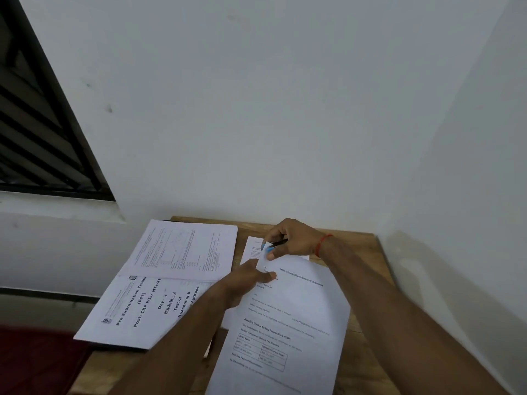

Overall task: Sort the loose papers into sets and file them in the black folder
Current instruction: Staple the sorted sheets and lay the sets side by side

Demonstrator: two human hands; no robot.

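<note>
With the white stack of printed booklets (159, 303) at nine o'clock on the brown wooden table (356, 252), your left hand (251, 277) pinches the white printed letter sheet (291, 323) near its top edge, and just at twelve o'clock your right hand (291, 240) pinches a small blue object (266, 248).

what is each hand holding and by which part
The right hand grips a blue and black tool, kind unclear, at the top corner of the letter sheet. The left hand pinches that sheet at its upper left edge, thumb on top.
</note>
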